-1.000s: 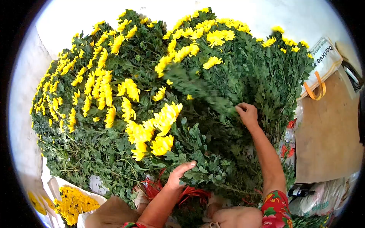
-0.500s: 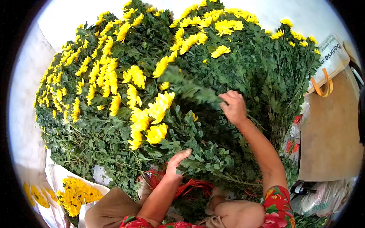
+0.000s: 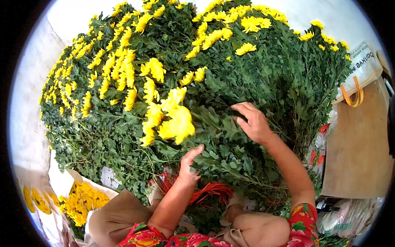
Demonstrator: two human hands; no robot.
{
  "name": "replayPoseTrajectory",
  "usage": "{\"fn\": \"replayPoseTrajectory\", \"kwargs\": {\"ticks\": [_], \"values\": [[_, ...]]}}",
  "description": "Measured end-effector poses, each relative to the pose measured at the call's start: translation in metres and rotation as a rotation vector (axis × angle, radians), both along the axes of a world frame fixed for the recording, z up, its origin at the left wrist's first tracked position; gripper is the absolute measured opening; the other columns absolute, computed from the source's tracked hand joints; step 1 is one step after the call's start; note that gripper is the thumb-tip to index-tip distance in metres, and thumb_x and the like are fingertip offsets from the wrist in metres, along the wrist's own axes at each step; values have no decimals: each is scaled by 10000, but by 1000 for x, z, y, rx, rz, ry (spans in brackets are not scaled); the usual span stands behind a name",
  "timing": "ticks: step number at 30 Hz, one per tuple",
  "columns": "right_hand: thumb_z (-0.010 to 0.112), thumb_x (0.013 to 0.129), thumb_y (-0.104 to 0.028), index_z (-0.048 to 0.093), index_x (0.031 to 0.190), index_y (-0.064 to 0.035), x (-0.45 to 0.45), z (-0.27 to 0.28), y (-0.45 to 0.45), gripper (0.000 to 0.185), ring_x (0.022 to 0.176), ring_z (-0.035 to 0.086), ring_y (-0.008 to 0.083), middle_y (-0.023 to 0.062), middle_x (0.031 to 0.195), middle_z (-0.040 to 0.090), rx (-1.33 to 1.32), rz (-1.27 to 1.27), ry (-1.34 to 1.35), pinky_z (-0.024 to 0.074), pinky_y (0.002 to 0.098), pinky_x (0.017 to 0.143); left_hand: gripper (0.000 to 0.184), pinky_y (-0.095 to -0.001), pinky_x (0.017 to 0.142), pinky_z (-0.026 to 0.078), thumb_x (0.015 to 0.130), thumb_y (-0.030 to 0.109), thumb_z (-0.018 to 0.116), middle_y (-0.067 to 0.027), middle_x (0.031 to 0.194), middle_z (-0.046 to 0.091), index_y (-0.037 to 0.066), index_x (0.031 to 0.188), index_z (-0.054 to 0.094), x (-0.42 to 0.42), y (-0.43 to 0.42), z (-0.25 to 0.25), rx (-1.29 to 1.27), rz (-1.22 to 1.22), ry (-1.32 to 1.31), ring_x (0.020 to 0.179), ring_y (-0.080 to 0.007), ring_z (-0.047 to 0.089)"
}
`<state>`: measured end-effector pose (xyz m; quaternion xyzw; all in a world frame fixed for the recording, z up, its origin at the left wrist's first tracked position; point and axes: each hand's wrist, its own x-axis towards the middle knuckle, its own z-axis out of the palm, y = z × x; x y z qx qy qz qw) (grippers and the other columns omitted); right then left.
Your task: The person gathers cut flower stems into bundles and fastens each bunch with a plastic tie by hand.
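Under my left hand (image 3: 190,165), a bunch of leafy chrysanthemums (image 3: 226,158) lies across my lap area, its yellow heads pointing left. The fingers of that hand curl beneath the stems, with the thumb up along the near side. My right hand (image 3: 256,125) is curved round a leafy chrysanthemum stem (image 3: 212,119) on top of the bunch; leaves partly hide its fingertips. This stem's yellow flower head (image 3: 179,125) is blurred and rests against the other heads of the bunch (image 3: 153,117).
A large heap of yellow chrysanthemums (image 3: 111,82) rises ahead and to the left; more stems (image 3: 288,82) stand at the right. Red ties (image 3: 212,192) lie between my feet. Wrapped yellow flowers (image 3: 84,201) sit lower left. A cardboard sheet (image 3: 356,144) and printed bag (image 3: 362,68) are at right.
My right hand has come down slightly with the chrysanthemum, which has swung from above the bunch onto it. My left hand stays under the bunch, a little higher. The view has shifted slightly.
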<state>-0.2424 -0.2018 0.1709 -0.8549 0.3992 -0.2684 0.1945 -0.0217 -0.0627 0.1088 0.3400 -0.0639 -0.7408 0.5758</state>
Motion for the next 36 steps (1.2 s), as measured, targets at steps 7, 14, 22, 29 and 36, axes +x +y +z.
{"fn": "replayPoseTrajectory", "kwargs": {"ticks": [7,14,22,29,36], "values": [[662,847,-102,575,1206,-2,-25,-56,-46,383,1115,527,367,165,1148,606,-113,-456,312,448,448,928,304,-382,778,545,884,251,628,-136,954,692,-14,1032,648,-1,-1,4,-8,-6,14,839,-252,677],[571,879,-60,587,1123,0,-49,-42,-28,251,945,593,267,139,961,614,-169,-314,-317,478,388,833,283,-381,808,538,895,223,619,-130,991,687,-7,1059,644,-1,-3,3,-7,-3,62,884,-241,670],[552,861,-25,594,1187,-30,-26,-19,25,329,936,546,153,53,981,596,262,-63,-538,444,340,887,277,-395,819,540,880,203,641,-122,1013,681,-4,1063,635,-5,-4,5,-10,4,81,910,-241,664],[683,751,-4,376,1433,-126,-12,-12,54,757,1236,487,353,159,1317,536,164,-122,54,395,445,1036,320,-383,821,538,893,226,626,-138,1024,675,-24,1091,624,-14,-5,14,-17,-58,103,920,-241,659],[683,827,-67,562,1263,0,-51,39,17,458,1175,566,296,162,1261,607,-296,-524,-100,404,374,1034,343,-391,862,526,906,235,606,-137,1084,664,-28,1126,614,-3,-1,15,-40,-89,142,943,-242,652]]}}
